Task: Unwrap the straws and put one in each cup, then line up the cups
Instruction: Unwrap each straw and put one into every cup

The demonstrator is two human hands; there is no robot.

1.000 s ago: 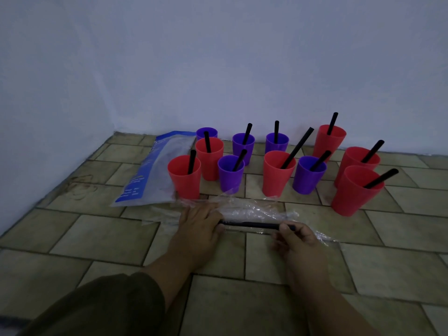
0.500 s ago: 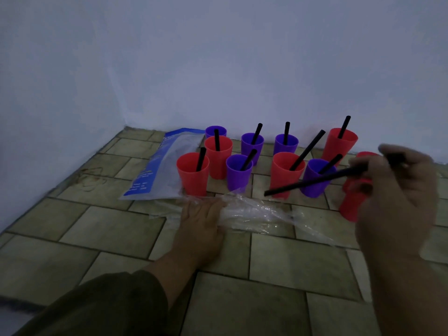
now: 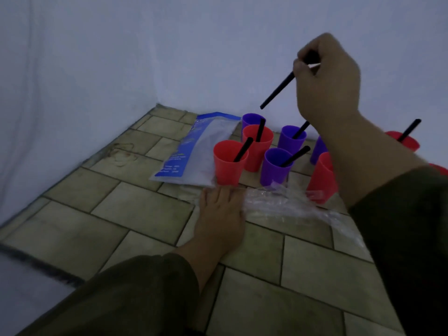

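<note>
Black straw (image 3: pixel 278 91) now higher and steeper.

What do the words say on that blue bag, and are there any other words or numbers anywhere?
Bag: a few lines of white print on its blue strip near the lower end, too small and blurred to read.
Front red cup and the other cups: no words or numbers show.
Lifted straw: plain black, no print.
Clear wrapper: no print that I can see.
</note>
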